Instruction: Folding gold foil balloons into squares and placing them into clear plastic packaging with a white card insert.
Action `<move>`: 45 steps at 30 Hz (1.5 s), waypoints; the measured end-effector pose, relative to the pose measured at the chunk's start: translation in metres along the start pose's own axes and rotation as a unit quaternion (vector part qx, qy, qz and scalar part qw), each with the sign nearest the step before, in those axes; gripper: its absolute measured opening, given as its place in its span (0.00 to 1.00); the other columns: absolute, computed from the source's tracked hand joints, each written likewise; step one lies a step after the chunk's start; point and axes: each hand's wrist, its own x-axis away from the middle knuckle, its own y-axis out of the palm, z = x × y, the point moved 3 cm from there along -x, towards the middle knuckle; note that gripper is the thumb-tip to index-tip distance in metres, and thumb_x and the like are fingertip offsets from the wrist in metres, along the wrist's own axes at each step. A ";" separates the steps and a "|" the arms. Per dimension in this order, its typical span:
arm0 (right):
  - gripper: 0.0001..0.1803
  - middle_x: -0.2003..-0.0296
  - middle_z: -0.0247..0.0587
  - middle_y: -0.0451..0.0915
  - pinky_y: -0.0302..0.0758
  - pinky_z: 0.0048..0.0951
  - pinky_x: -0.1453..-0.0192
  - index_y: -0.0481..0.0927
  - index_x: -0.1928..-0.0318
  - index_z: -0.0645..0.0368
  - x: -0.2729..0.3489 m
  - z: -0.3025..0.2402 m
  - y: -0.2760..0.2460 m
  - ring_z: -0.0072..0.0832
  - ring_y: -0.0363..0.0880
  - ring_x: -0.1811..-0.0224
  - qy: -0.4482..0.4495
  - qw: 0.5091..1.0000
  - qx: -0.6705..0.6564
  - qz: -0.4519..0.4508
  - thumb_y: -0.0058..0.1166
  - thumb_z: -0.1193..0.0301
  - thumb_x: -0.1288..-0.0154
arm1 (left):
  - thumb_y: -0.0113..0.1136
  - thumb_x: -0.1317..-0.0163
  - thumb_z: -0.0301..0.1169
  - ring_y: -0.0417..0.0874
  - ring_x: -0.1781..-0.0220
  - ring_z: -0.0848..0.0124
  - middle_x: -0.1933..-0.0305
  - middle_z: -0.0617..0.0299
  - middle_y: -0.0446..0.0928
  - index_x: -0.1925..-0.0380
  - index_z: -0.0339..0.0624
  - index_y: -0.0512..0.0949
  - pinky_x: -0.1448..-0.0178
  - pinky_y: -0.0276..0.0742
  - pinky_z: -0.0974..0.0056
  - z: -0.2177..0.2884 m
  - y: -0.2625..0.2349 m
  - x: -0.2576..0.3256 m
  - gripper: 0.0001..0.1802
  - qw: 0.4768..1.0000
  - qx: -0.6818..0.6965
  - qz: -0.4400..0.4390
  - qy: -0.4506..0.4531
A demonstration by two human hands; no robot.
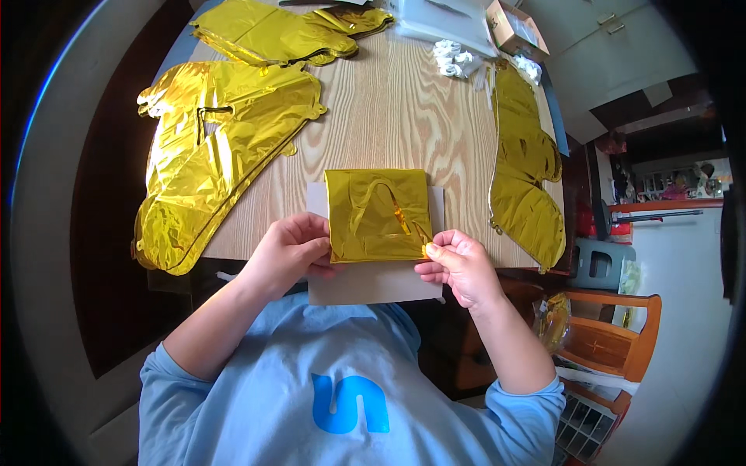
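Observation:
A gold foil balloon [373, 217], folded into a near-square packet, lies on a pale grey card [365, 283] at the table's near edge. The card sticks out on both sides and toward me, overhanging the edge. My left hand [295, 245] pinches the left edge of the packet, thumb on top and fingers partly hidden beneath. At the packet's lower right corner, my right hand [458, 266] grips the foil between thumb and forefinger, its other fingers curled by the card. Creases and an orange glint mark the packet's right half.
Flat gold foil balloons lie in stacks at left [221, 147] and far left [287, 31]; another gold foil stack [524, 163] lies along the right edge. Crumpled white material [456, 60], clear plastic bags [443, 19] and a cardboard box [517, 31] stand far right. A wooden chair [614, 334] is beside me.

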 end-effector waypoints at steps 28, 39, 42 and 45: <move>0.07 0.65 0.40 0.81 0.85 0.25 0.67 0.76 0.56 0.64 -0.001 -0.005 0.005 0.27 0.86 0.68 -0.033 0.999 0.025 0.029 0.59 0.75 0.28 | 0.69 0.38 0.22 0.82 0.63 0.78 0.63 0.64 0.82 0.68 0.30 0.84 0.56 0.80 0.71 0.008 -0.006 0.002 0.04 0.968 -0.222 0.042 0.106; 0.05 0.69 0.37 0.81 0.81 0.24 0.72 0.76 0.59 0.62 -0.004 -0.007 -0.003 0.23 0.83 0.75 -0.085 0.993 0.052 0.056 0.60 0.78 0.32 | 0.70 0.38 0.22 0.83 0.62 0.79 0.62 0.63 0.82 0.65 0.29 0.84 0.55 0.81 0.71 0.001 -0.003 -0.002 0.06 0.946 -0.272 0.054 0.169; 0.06 0.69 0.36 0.80 0.79 0.23 0.74 0.74 0.60 0.62 -0.005 -0.009 -0.001 0.21 0.82 0.77 -0.095 0.992 0.060 0.062 0.59 0.79 0.33 | 0.70 0.38 0.23 0.83 0.63 0.79 0.64 0.63 0.83 0.65 0.30 0.84 0.55 0.81 0.71 0.004 0.002 0.001 0.06 0.951 -0.267 0.073 0.138; 0.07 0.70 0.34 0.78 0.77 0.22 0.75 0.72 0.61 0.61 -0.005 -0.008 0.000 0.19 0.80 0.78 -0.129 0.986 0.071 0.078 0.57 0.81 0.33 | 0.70 0.38 0.24 0.83 0.63 0.79 0.66 0.63 0.83 0.65 0.30 0.84 0.56 0.81 0.71 0.006 0.004 0.003 0.07 0.948 -0.282 0.081 0.123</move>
